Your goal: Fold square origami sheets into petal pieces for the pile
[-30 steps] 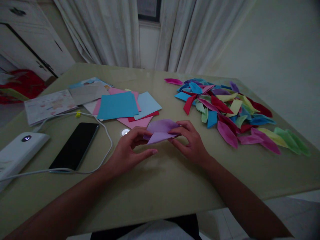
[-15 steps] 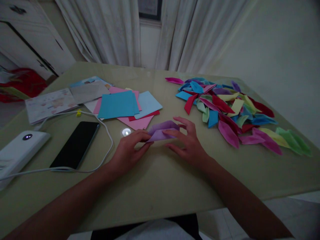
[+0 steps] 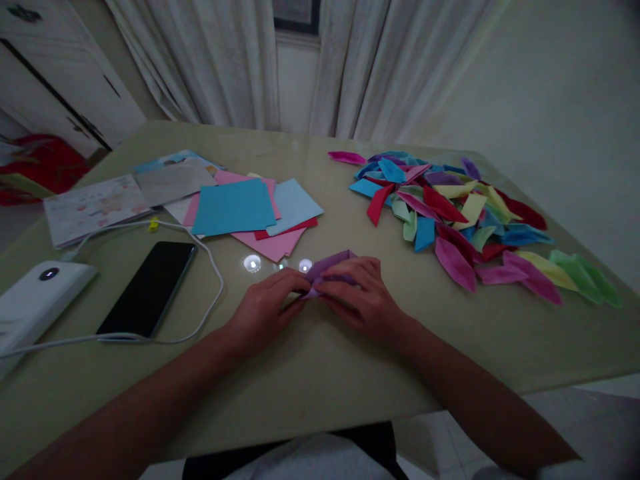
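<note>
Since half a second ago the right hand [image 3: 367,300] has come down over the purple paper [image 3: 327,261], covering much of what showed then. From where I stand, the left hand [image 3: 267,303] pinches the paper's left end while the right hand's fingers grip it across the near side, the paper sitting between them, just in front of the person on the counter [image 3: 300,380]. If the left pinch slackens while the right presses, I'd expect the fold to slip crooked, and too hard a squeeze could crumple the thin sheet.
</note>
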Tool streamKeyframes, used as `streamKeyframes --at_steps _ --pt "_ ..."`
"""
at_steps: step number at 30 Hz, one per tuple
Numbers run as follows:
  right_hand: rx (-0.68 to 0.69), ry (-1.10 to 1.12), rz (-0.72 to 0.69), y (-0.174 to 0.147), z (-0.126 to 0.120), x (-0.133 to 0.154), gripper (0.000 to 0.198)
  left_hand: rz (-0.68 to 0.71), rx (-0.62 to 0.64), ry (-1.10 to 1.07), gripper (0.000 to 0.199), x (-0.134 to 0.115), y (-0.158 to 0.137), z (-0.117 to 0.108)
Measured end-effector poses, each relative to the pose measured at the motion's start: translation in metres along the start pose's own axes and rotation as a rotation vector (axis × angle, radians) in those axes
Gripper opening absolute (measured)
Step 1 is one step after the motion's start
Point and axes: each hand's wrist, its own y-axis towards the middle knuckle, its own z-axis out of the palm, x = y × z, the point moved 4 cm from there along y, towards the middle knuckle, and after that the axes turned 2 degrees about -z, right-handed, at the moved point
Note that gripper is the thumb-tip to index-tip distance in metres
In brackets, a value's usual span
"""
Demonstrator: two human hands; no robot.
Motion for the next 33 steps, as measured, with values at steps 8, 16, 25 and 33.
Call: streamKeyframes --at_steps 8,16,25,33 --pt "0.019 -0.007 -0.048 -0.001 0.005 0.004 0.022 -0.002 -0.009 0.012 0.035 0.003 -0.004 0.004" --pt "-0.007 0.088 -0.034 -0.001 0.008 0.002 0.023 0.123 -0.075 0.073 0.031 -0.004 -0.001 0.002" --pt "0.023 0.137 0.038 0.0 0.01 0.003 0.023 0.085 -0.063 0.034 0.019 -0.003 0.002 0.0" --pt "0.084 0.035 0.104 -0.002 0.012 -0.003 0.015 0.034 -0.067 0.027 0.016 -0.003 0.006 -0.004"
